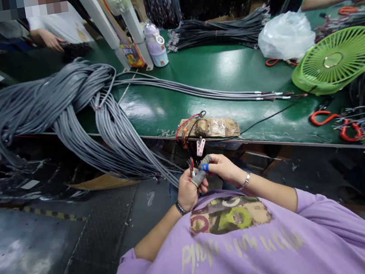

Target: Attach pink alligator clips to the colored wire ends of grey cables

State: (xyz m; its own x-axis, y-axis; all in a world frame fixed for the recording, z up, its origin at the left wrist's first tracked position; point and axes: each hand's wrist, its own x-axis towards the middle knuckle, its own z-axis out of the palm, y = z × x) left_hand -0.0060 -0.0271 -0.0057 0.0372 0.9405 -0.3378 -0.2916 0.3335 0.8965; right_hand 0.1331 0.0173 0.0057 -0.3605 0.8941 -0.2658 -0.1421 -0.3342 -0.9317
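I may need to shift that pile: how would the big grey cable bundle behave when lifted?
The grey cable bundle would probably flop, since its cables droop over the edge of the green table. It's likely heavy too, with so many heaped together.

Left grip (pixel 188 192) holds thin wires (pixel 192 165) beside right grip (pixel 223 168)
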